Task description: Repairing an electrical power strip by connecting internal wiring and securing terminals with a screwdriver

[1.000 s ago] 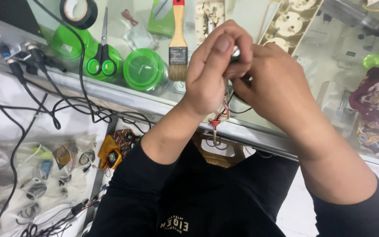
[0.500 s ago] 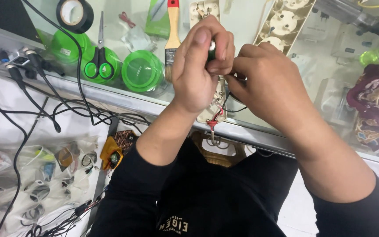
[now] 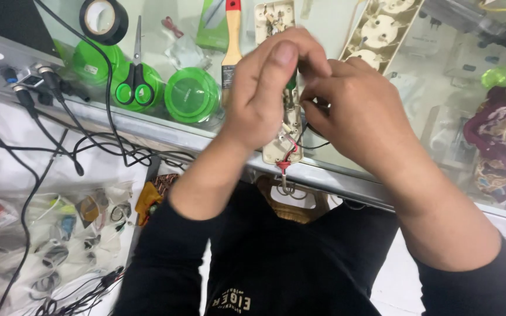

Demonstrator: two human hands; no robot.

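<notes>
left hand (image 3: 265,93) fingers grip socket strip (image 3: 285,146) | right hand (image 3: 352,114) fingers pinching, item hidden

Sleeves: black, long, pushed up the forearms
Top: black, pale printed lettering low on the chest
Hands: left hand (image 3: 267,96), right hand (image 3: 358,114), bare, ringless

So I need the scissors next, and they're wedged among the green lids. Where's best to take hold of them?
Grip the scissors by their green finger loops, coming from the near table edge. The loops face you and lie over the green lids, while the closed blades point away toward the tape roll.
</notes>
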